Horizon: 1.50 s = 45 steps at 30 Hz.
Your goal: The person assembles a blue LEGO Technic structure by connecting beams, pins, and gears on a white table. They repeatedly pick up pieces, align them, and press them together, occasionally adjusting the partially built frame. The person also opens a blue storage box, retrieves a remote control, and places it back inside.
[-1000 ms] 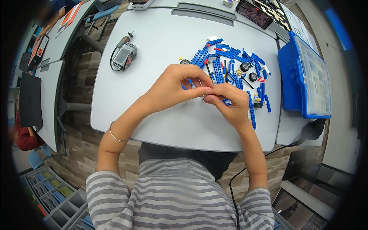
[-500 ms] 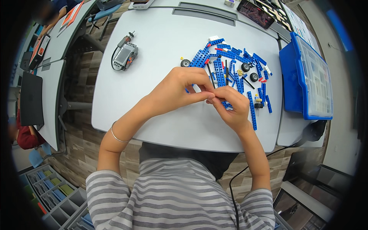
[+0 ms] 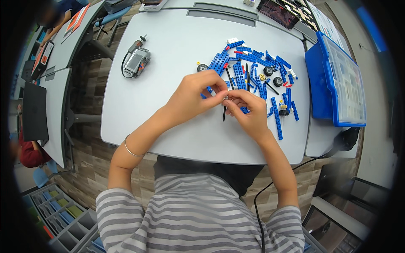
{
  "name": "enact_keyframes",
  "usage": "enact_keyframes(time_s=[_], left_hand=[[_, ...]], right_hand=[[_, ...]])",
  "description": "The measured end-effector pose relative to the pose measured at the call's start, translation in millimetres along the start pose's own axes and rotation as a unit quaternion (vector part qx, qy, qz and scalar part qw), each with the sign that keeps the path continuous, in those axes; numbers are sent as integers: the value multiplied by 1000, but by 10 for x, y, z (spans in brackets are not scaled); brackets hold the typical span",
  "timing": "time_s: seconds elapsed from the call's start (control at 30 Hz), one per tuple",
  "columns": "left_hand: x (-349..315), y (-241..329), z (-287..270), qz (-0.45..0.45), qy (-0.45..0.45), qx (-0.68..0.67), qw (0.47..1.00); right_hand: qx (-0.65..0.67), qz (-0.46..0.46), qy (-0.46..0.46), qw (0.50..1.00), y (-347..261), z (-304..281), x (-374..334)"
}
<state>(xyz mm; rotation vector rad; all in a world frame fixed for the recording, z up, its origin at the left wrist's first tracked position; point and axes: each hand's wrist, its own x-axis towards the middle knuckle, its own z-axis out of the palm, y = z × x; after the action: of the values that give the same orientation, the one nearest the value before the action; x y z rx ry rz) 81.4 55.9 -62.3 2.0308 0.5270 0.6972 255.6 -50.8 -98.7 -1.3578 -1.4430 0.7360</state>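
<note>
Two bare hands meet in the head view, fingertips touching over the near half of the table (image 3: 168,46). Your left hand (image 3: 196,93) reaches in from the left, thumb and fingers closed on a small grey piece (image 3: 225,98). Your right hand (image 3: 251,114) closes on the same piece from the other side, thumb and index pinched. Your fingers partly hide it. Black rod (image 3: 223,114) sticks out below your fingertips, pointing toward you; cannot tell whether it joins the piece. Just beyond your hands: pile of blue beams (image 3: 239,76), with red bits and black wheels (image 3: 268,71) among them. One long beam (image 3: 276,119) lies right of your right hand. Motor unit (image 3: 137,62), grey, sits well apart at left. Blue bin (image 3: 318,84) with a clear lid stands at right; phone (image 3: 278,14) lies at the far side.
</note>
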Motion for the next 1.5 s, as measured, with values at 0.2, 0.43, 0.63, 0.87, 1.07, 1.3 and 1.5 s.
enact_keyframes(time_s=[0.2,0.43,0.63,0.87,1.07,1.3,1.5], left_hand=[[-5,-4,-23,-166,-36,-185,968],[-36,168,-65,-128,-118,-41,984],[-29,196,-59,-75,-84,-26,993],[-65,108,-25,-62,-80,1,995],[-30,99,-5,-90,-96,7,991],[-46,281,-74,-90,-145,-25,985],[-48,379,-199,-143,-188,-51,970]], right_hand=[[214,86,52,972,-79,-70,30],[149,65,60,985,-163,-279,58],[-18,-34,30,999,-112,-342,59],[-51,-45,12,998,-65,-317,62],[-79,-62,10,995,-102,-305,82],[-125,-129,-54,982,-250,-396,103],[-165,-172,-101,966,-358,-551,101]])
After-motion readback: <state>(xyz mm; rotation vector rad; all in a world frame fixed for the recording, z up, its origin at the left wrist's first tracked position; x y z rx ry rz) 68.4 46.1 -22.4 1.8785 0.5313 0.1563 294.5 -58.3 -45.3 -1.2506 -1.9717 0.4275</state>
